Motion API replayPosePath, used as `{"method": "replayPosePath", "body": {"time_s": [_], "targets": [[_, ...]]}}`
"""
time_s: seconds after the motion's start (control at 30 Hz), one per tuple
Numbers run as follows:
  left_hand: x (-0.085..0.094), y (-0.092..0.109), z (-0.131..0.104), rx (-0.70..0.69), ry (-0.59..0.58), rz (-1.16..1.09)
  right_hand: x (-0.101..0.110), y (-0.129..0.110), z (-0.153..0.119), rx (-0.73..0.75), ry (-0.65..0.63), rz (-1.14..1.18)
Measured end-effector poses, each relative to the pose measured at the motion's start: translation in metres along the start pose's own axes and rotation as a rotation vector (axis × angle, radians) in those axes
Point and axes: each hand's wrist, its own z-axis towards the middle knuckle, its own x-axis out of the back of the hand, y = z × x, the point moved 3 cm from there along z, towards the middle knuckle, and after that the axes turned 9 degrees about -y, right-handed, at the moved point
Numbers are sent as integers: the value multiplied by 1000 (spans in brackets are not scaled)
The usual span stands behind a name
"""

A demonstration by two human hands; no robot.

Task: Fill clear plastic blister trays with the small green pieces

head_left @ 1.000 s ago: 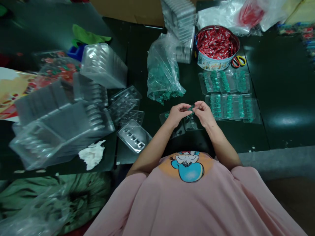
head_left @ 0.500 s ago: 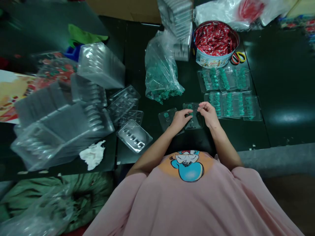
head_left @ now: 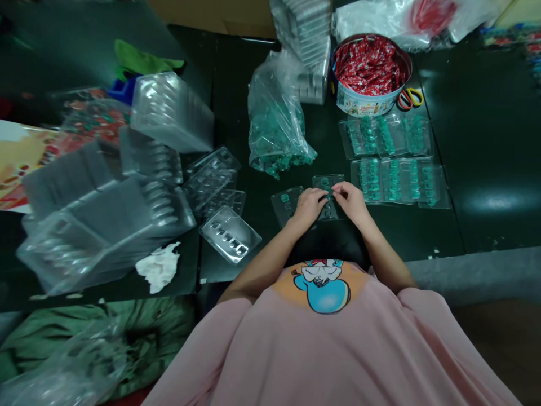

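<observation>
A clear plastic tray (head_left: 335, 212) with small green pieces in its upper slots lies on the dark table in front of me. My left hand (head_left: 310, 205) rests at its left edge, fingertips closed together over the slots; whatever they pinch is too small to make out. From the right, my right hand (head_left: 351, 202) reaches over the same tray, thumb and forefinger pinched close to the green pieces, and what is between them is hidden. Partly under my left hand is a second clear tray (head_left: 280, 207) with one green piece near its top.
Filled trays (head_left: 394, 179) lie to the right. Beyond my hands are a bag of green pieces (head_left: 276, 121), a round tin (head_left: 372, 104) of red packets and scissors (head_left: 411, 99). Stacked clear trays (head_left: 105, 220) and crumpled white tissue (head_left: 159, 267) are at the left.
My right hand has moved left and slightly down, from the tray's upper right corner to its slots. My left hand has barely shifted.
</observation>
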Motion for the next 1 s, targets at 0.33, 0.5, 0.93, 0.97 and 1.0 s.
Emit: {"method": "replayPosePath", "body": {"time_s": [0.33, 0.5, 0.93, 0.97, 1.0], "targets": [[24, 0, -10, -31, -9, 185, -16, -8, 4, 48, -163, -293], [10, -5, -6, -31, -67, 192, -20, -4, 10, 66, -198, -387], [34, 8, -24, 249, 39, -768, -21, -40, 3, 279, 13, -248], [35, 7, -26, 295, 39, -927, -23, -46, 4, 319, 19, -274], [37, 6, -27, 331, 42, -1062, -27, -52, 5, 367, 21, -312]]}}
